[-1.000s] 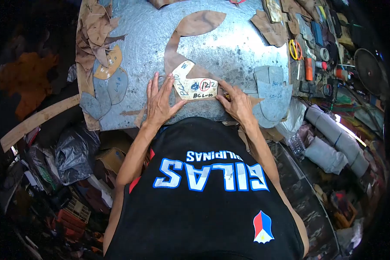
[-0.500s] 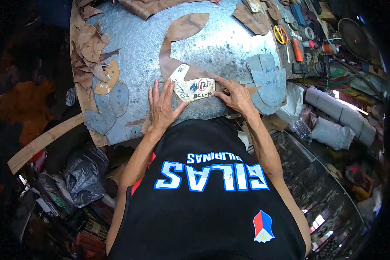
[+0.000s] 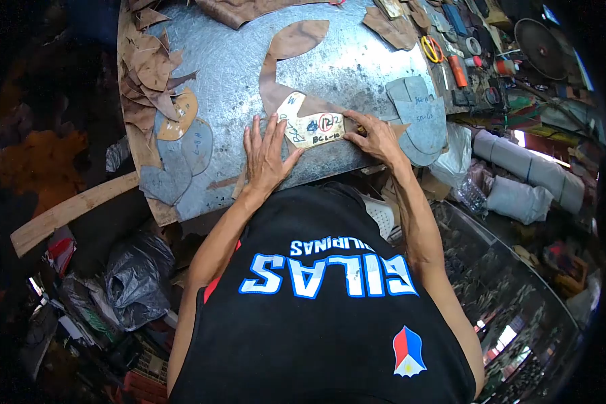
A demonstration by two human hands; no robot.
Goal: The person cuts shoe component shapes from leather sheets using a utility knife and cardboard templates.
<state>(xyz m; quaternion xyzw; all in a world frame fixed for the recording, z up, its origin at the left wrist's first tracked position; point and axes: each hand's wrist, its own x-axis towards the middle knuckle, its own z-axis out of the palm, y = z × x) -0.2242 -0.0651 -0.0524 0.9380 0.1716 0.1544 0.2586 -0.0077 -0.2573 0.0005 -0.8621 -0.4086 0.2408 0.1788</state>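
A cream pattern piece [image 3: 316, 130] with handwritten marks, one circled in red, lies on brown leather [image 3: 276, 84] on the metal-topped table [image 3: 229, 74]. The leather strip curves away behind it to a rounded end. My left hand [image 3: 268, 156] rests palm down at the pattern's left side, fingers spread and thumb by its lower edge. At the right end, my right hand [image 3: 378, 141] has its fingertips and thumb at the pattern and leather edge. Its fingers are bent round a small dark and yellowish thing, mostly hidden. A pointed leather tip shows beyond that hand.
Grey patterns [image 3: 421, 124] lie at the table's right, with more grey pieces [image 3: 195, 148] and a tan pattern [image 3: 180, 116] at the left. Leather scraps [image 3: 151, 64] pile along the left edge. Yellow-handled scissors [image 3: 432, 49] and an orange-handled tool [image 3: 458, 71] sit back right.
The view has shifted slightly, so table, pattern and hands appear a little farther right. Both hands keep nearly the same places at the pattern.
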